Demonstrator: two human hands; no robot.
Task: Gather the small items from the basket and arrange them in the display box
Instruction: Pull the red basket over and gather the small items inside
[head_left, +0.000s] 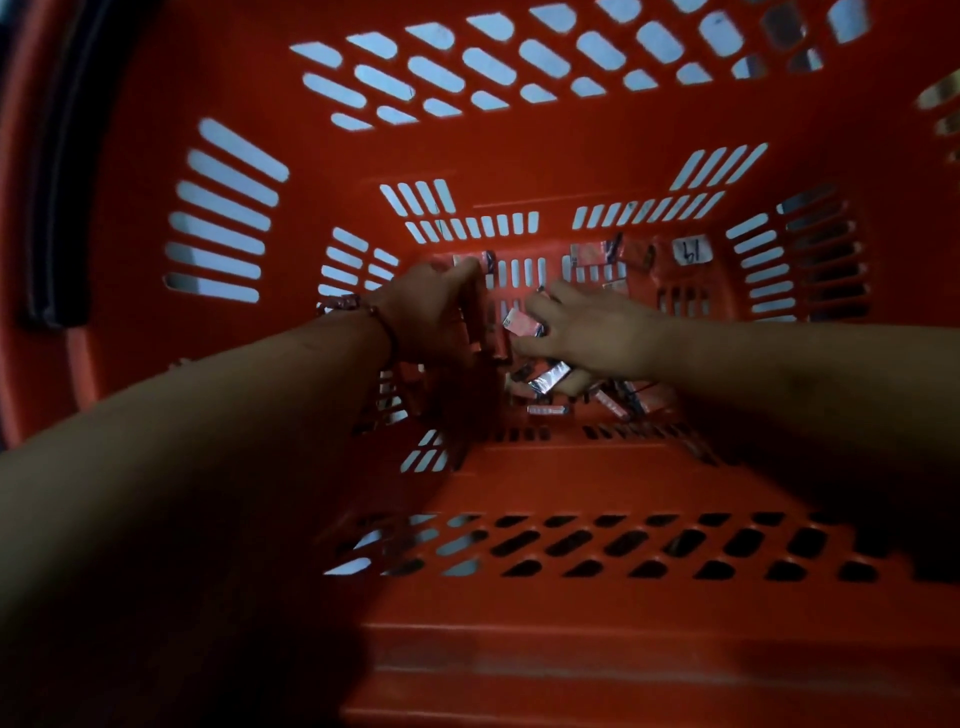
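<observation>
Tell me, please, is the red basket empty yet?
Not empty: small packets lie scattered on the floor of the basket, around the left hand and right hand.

Likely a shop. Deep red slotted shopping basket (519, 156), small wrapped packets (550, 376) strewn at centre, numbered sticker (691, 250) at 1 o'clock.

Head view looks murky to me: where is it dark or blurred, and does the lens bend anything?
Head view: dim overall; forearms and near wall of the basket in deep shadow; left hand, right hand and packets soft; basket walls bowed by the wide lens; bright slots behind.
</observation>
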